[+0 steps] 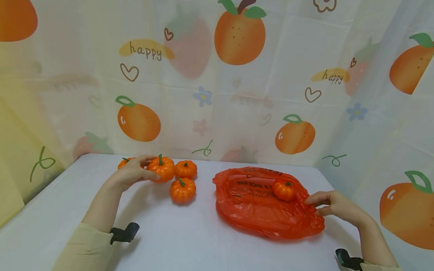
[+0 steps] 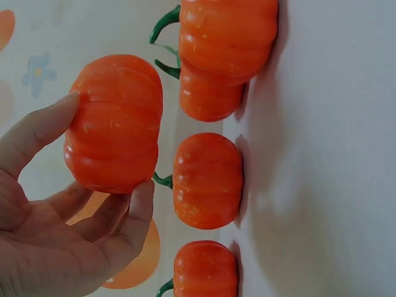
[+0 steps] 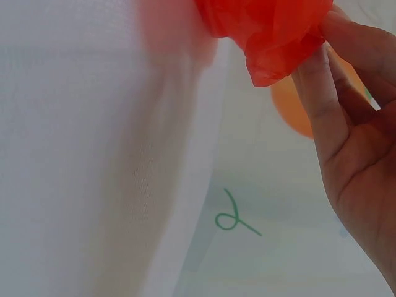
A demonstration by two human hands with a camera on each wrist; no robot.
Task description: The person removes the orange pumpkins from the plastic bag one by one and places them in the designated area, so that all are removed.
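Observation:
My left hand [image 1: 149, 168] grips a small orange pumpkin [image 1: 162, 169] at the back left of the table; in the left wrist view the thumb [image 2: 46, 127] and fingers curl round this pumpkin [image 2: 114, 124], which is off the surface. Two more pumpkins [image 1: 185, 169] [image 1: 182, 190] sit just right of it, and another [image 1: 123, 162] peeks out behind the hand. A crumpled red plastic bag [image 1: 257, 209] lies at centre right with one pumpkin [image 1: 283, 190] inside. My right hand [image 1: 314, 206] pinches the bag's right edge [image 3: 272, 37].
The white table [image 1: 176, 241] is walled on three sides by a fruit-print curtain [image 1: 237, 94]. The pumpkins on the table stand in a row [image 2: 207, 179] close to the held one. Black wrist straps [image 1: 123, 233] show at both forearms.

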